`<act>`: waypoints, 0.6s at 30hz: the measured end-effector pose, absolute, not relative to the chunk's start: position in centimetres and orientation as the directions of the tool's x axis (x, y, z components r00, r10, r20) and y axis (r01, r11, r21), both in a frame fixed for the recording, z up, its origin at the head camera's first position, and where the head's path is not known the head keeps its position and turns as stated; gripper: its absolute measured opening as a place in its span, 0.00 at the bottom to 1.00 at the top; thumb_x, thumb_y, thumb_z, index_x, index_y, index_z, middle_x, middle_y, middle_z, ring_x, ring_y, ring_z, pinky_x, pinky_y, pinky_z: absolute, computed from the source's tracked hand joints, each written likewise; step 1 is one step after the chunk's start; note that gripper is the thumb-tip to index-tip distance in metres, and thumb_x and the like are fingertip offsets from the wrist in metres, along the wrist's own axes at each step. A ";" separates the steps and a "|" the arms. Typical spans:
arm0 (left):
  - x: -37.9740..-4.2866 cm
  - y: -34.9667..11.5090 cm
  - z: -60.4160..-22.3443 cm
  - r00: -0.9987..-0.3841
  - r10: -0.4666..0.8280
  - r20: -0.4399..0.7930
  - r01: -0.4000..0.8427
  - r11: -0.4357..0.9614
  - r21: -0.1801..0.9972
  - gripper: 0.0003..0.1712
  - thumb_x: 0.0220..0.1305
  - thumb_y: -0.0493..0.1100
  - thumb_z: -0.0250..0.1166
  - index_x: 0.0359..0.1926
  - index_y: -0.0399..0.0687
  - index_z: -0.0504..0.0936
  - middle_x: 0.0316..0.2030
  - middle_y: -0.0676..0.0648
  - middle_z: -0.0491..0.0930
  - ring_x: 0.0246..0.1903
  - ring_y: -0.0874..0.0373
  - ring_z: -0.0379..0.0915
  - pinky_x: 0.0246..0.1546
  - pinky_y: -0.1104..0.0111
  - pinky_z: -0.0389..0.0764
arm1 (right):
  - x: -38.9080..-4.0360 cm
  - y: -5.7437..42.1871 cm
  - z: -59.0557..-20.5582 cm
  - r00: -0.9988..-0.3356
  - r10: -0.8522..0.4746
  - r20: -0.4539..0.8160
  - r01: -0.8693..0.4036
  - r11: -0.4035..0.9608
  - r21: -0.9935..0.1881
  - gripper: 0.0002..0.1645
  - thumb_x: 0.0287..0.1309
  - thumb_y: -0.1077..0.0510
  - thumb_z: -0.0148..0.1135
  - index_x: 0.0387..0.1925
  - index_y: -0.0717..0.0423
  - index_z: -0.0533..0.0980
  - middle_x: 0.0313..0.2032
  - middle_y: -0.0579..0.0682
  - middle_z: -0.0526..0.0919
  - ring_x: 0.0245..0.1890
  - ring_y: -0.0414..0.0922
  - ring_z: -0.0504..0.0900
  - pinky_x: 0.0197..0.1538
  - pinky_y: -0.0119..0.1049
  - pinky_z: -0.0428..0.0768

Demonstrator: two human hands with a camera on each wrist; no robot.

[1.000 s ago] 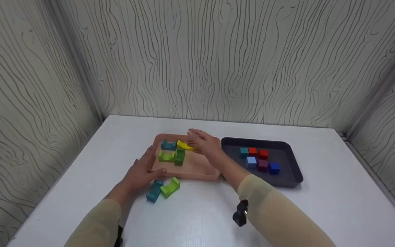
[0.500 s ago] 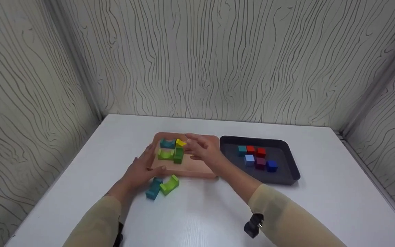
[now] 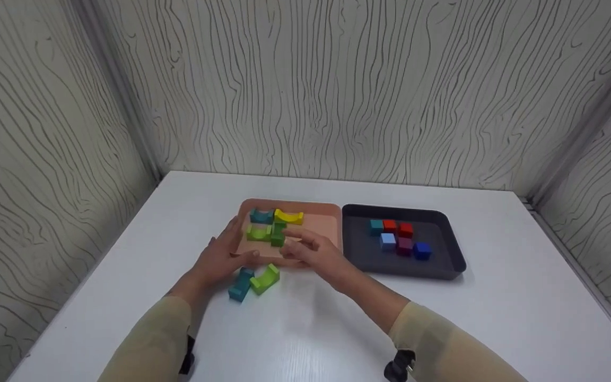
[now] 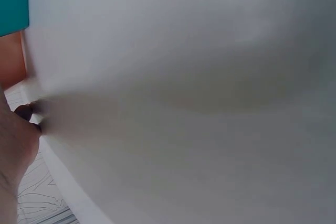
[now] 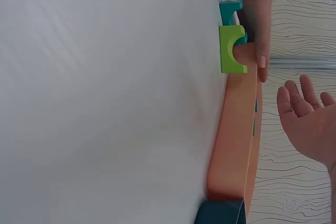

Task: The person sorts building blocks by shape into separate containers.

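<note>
My left hand (image 3: pixel 221 261) rests at the left front corner of the pink tray (image 3: pixel 319 209), fingers straight along its side and thumb over the front rim. Inside the tray lie a teal arch block (image 3: pixel 261 216), a yellow arch block (image 3: pixel 289 216), a lime arch block (image 3: pixel 258 233) and a green block (image 3: pixel 278 234). My right hand (image 3: pixel 316 257) hovers over the tray's front part, near the green block; in the right wrist view its fingers are loosely bent and hold nothing. Before the tray, another teal arch block (image 3: pixel 241 285) and another lime arch block (image 3: pixel 265 279) lie side by side.
A dark tray (image 3: pixel 448 249) stands directly right of the pink one. Several small cubes sit in it, among them a light blue cube (image 3: pixel 387 241) and a dark blue cube (image 3: pixel 422 250). Patterned wall panels (image 3: pixel 305 106) enclose the white table (image 3: pixel 305 329) at the back and sides.
My right hand has withdrawn from the yellow arch block toward the tray's front, leaving that block in full view. My left hand has stayed at the tray's corner.
</note>
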State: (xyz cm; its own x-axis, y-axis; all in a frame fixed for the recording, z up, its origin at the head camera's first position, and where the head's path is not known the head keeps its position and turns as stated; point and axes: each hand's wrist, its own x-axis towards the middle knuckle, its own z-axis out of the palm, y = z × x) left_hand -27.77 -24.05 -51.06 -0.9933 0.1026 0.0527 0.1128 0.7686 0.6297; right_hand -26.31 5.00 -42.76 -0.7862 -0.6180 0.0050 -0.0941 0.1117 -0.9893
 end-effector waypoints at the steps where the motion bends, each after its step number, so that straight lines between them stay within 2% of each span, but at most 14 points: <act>1: -27.7 -24.0 -51.0 -0.993 0.104 0.054 0.115 0.770 0.628 0.60 0.71 0.71 0.63 0.87 0.63 0.36 0.86 0.49 0.39 0.83 0.43 0.41 0.79 0.36 0.36 | -26.2 5.0 -43.0 -0.785 -0.620 -0.006 -0.086 0.120 -0.989 0.33 0.80 0.43 0.56 0.77 0.55 0.69 0.60 0.61 0.84 0.66 0.57 0.80 0.70 0.55 0.75; 6: -27.8 -24.0 -50.9 -0.993 0.107 0.058 0.119 0.764 0.634 0.60 0.70 0.71 0.63 0.87 0.63 0.36 0.86 0.48 0.40 0.83 0.42 0.42 0.78 0.35 0.37 | -25.8 5.1 -44.2 -0.773 -0.631 -0.068 -0.050 0.167 -0.985 0.37 0.80 0.37 0.52 0.77 0.54 0.68 0.65 0.60 0.80 0.70 0.58 0.76 0.69 0.49 0.77; 12: -27.9 -24.1 -51.2 -0.991 0.113 0.075 0.135 0.773 0.620 0.61 0.70 0.72 0.63 0.87 0.62 0.35 0.86 0.47 0.40 0.83 0.42 0.42 0.77 0.33 0.37 | -25.5 5.1 -45.4 -0.746 -0.652 -0.136 0.037 0.164 -0.986 0.44 0.80 0.32 0.47 0.79 0.58 0.64 0.72 0.59 0.75 0.75 0.58 0.70 0.72 0.52 0.74; 18: -27.8 -24.1 -51.2 -0.994 0.100 0.047 0.107 0.762 0.639 0.61 0.69 0.72 0.64 0.87 0.64 0.36 0.86 0.50 0.40 0.83 0.44 0.40 0.79 0.37 0.35 | -25.3 5.0 -46.1 -0.710 -0.683 -0.172 0.069 0.176 -0.982 0.45 0.80 0.28 0.41 0.81 0.53 0.63 0.76 0.56 0.70 0.78 0.58 0.65 0.76 0.54 0.66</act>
